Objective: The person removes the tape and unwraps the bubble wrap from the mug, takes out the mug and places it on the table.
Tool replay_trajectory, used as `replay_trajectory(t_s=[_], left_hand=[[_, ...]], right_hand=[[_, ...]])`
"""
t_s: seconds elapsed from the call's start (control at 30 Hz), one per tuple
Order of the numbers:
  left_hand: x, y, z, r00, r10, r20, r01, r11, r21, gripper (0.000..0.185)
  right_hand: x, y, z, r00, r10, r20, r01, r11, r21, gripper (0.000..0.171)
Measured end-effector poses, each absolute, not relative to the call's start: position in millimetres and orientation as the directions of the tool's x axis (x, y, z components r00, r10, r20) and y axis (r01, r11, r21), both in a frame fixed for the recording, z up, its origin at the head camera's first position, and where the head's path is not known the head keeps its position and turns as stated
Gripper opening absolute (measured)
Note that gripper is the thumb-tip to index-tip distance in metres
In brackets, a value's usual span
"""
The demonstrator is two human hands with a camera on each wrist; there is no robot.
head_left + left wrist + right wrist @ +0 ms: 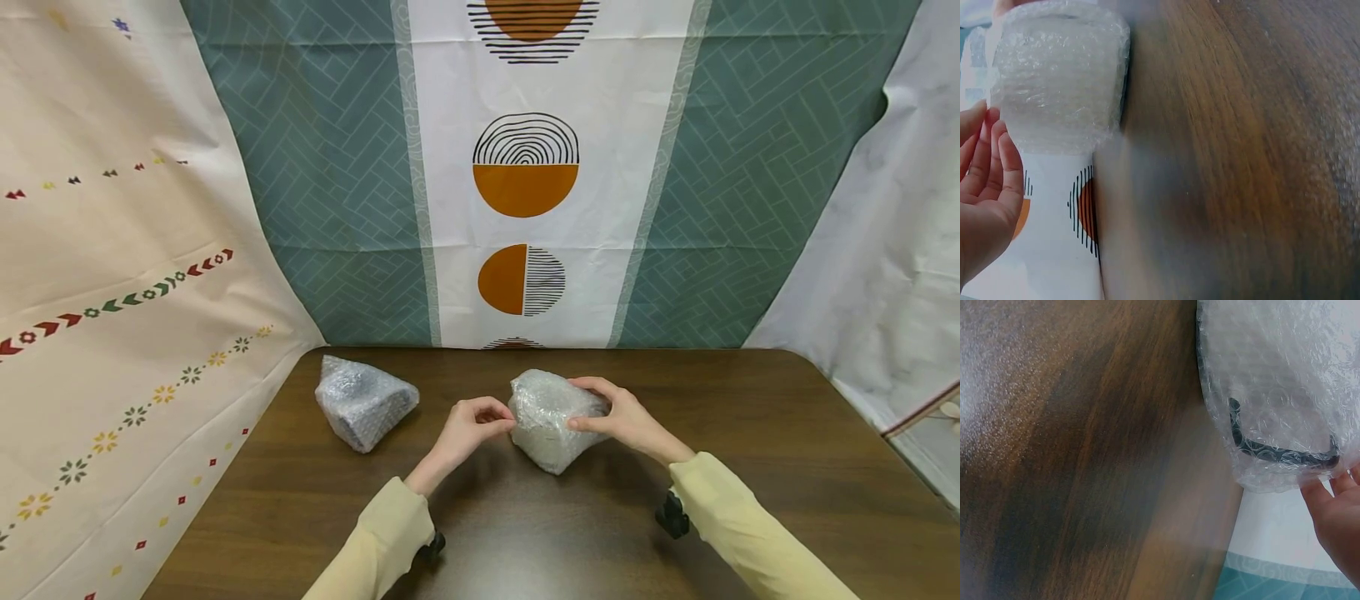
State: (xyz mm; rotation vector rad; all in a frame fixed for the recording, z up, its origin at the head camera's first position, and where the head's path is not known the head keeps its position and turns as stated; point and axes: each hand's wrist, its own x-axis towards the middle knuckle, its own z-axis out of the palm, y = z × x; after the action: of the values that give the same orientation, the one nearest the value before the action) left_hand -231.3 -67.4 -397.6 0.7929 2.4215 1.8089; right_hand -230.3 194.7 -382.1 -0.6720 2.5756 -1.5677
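A bubble-wrapped bundle sits on the dark wooden table, a little right of centre. My right hand grips its right side, fingers curled over the top and thumb at the front. My left hand is at its left side, and its loosely curved fingertips touch the wrap. In the left wrist view the fingers lie just beside the bundle without closing on it. In the right wrist view a dark curved piece shows through the wrap, and the fingertips touch its edge.
A second bubble-wrapped bundle lies on the table to the left, apart from my hands. Patterned cloth sheets hang behind the table and along both sides. The table's left edge runs diagonally beside the cream sheet.
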Motion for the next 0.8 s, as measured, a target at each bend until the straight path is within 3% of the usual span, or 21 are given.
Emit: replay_trajectory(t_s=[0.5,0.8], left_hand=[[-232.0,-59.4,-399.9,-0.832,0.285,0.475,0.53,0.162,0.832,0.023],[-232.3,-58.0,-400.8,-0.833,0.299,0.466,0.524,0.153,0.838,0.032]], right_hand=[[-230.7,194.3,-383.6,-0.895,-0.399,0.2,-0.359,0.378,-0.853,0.06],[-231.4,194.6,-383.7,-0.896,-0.398,0.196,-0.355,0.377,-0.856,0.06]])
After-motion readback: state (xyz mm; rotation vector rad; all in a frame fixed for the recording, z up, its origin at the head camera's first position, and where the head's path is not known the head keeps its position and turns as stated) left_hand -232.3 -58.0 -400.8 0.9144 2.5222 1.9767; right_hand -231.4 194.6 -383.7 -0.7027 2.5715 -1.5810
